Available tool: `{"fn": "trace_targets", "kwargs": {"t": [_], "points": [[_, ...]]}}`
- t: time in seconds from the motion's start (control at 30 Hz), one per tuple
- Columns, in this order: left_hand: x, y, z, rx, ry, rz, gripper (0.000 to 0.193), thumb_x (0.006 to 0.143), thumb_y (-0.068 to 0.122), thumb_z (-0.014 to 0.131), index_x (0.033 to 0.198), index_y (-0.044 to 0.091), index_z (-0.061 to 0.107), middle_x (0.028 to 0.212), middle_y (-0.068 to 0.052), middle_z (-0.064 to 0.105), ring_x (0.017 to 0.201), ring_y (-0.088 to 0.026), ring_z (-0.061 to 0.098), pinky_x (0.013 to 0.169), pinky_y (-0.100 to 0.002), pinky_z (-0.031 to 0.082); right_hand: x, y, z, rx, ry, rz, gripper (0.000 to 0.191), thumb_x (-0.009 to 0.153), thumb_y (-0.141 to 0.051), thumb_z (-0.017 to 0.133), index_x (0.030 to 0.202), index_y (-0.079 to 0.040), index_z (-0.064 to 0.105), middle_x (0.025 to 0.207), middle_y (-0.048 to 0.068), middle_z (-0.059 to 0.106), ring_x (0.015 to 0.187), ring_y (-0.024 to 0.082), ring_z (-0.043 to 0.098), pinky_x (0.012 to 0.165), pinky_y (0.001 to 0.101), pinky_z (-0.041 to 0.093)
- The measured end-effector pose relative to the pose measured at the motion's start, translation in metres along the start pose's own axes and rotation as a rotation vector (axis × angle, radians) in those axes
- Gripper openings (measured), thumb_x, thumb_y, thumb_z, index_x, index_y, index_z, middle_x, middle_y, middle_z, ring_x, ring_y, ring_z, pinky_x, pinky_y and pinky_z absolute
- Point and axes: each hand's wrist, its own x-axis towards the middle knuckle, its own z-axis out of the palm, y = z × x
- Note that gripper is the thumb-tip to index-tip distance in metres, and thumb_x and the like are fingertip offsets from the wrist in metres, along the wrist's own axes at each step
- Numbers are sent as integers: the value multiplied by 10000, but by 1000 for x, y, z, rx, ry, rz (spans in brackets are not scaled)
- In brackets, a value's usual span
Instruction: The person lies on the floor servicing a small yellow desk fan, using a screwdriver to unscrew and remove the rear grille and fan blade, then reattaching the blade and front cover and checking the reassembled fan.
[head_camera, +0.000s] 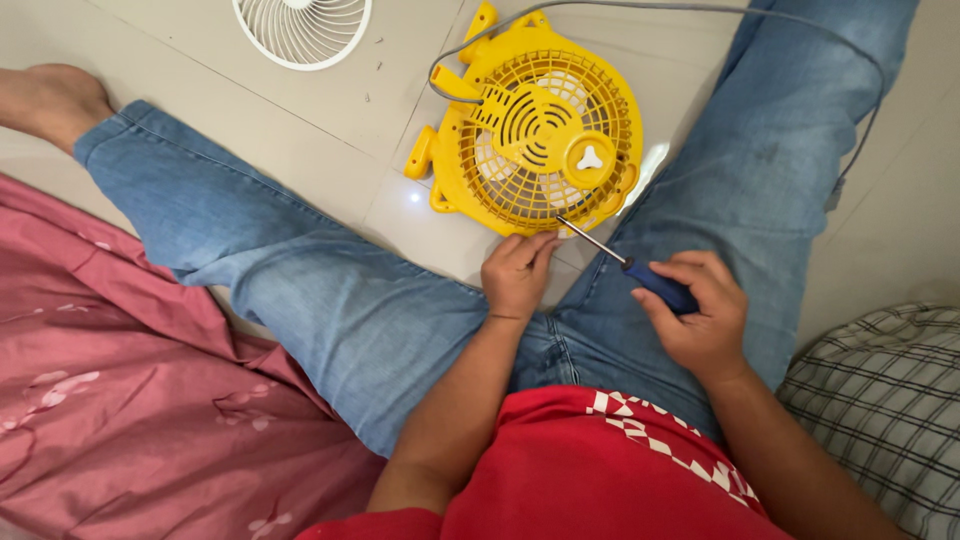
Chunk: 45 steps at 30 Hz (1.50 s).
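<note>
A yellow plastic fan housing lies back side up on the tiled floor between my legs, a grey cord running from it. My right hand grips a screwdriver with a dark blue handle. Its metal tip touches the near rim of the housing. My left hand rests just below that rim, fingers curled against the housing's edge beside the tip. Whether those fingers pinch anything small is hidden.
A white fan grille lies on the floor at the top left, with a few small screws near it. Pink floral fabric covers the left. A checked cushion sits at the right. My jeans-clad legs flank the fan.
</note>
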Motion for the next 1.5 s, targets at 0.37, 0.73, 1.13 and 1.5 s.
{"fn": "trace_targets", "kwargs": {"t": [0.37, 0.73, 1.13, 1.5], "points": [[-30, -29, 13, -141, -6, -430, 243, 863, 119, 849, 903, 28, 627, 718, -105, 632, 624, -172, 582, 590, -305, 502, -2, -2, -10, 25, -31, 59, 310, 819, -30, 810, 1093, -20, 663, 1085, 140, 654, 915, 228, 656, 815, 303, 528], [-17, -52, 25, -881, -321, -1099, 375, 1003, 373, 551, 1185, 48, 598, 1126, -102, 755, 891, -220, 758, 698, -350, 568, 1, -20, -2, -419, -200, -198, 271, 784, -112, 813, 1033, -87, 708, 1051, 86, 677, 847, 291, 693, 702, 377, 558], [-17, -50, 26, -869, -340, -1059, 352, 1026, 336, 532, 1210, 38, 569, 1155, -107, 747, 976, -220, 744, 739, -365, 566, 1, -24, 14, -509, -159, -197, 255, 798, -121, 809, 1034, -98, 715, 1051, 90, 675, 873, 294, 686, 742, 385, 557], [-21, -52, 28, -1017, -258, -1037, 329, 953, 214, 578, 1241, 58, 555, 1185, -99, 694, 1038, -241, 734, 783, -384, 561, 11, -38, 8, -504, -223, -162, 272, 765, -105, 813, 1023, -104, 730, 1026, 102, 651, 881, 301, 663, 732, 401, 548]]}}
